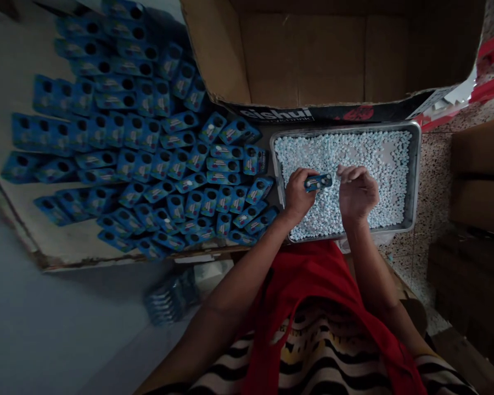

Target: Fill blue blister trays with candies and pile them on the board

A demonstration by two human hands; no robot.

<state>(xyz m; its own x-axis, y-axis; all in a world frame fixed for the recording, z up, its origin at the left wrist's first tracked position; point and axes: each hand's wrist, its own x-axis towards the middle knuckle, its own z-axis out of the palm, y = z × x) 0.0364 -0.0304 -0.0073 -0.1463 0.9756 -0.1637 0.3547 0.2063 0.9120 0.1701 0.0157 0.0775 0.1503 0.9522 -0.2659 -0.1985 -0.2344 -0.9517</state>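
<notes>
A small blue printed container [319,181] is gripped in my left hand [300,195], above the left half of a metal tray [415,181]. Small white and pale-blue pellets [354,145] cover most of the tray's bottom. Just right of the container is my right hand [358,195], raised over the pellets with its fingers curled together. Whether a pellet sits between those fingertips is too small to make out. Many similar blue containers [142,129], most with a dark round opening, stand in rows left of the tray.
A large open cardboard box [304,55] stands behind the tray. The pale table [8,93] carries the blue containers. Brown cartons [480,164] are stacked on the right, above a speckled floor [434,164]. Clear plastic packs [164,302] lie below the table's front edge.
</notes>
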